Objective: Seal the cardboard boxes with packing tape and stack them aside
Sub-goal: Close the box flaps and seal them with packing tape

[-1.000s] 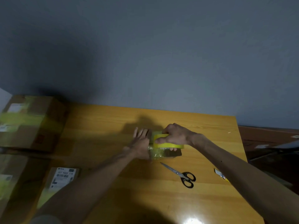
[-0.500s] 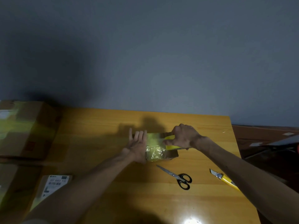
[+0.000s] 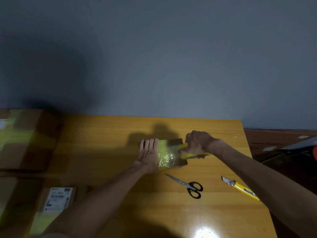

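A small cardboard box (image 3: 175, 143) lies in the middle of the wooden table (image 3: 106, 134), its top partly covered by a strip of yellowish tape. My left hand (image 3: 148, 154) lies flat on the box's left side, fingers together, pressing down. My right hand (image 3: 197, 143) grips a yellow packing tape roll (image 3: 193, 155) just past the box's right edge, with tape stretched from the roll across the box top.
Black-handled scissors (image 3: 187, 185) and a yellow utility knife (image 3: 240, 188) lie near the front right. A large taped cardboard box (image 3: 25, 140) stands at the far left, a flat labelled parcel (image 3: 57, 199) at the front left. The table's right edge drops to the floor.
My right hand has pulled the tape roll to the right, from above the box to beyond its right edge. The taped strip on the box top has grown. The left hand stays pressed on the box.
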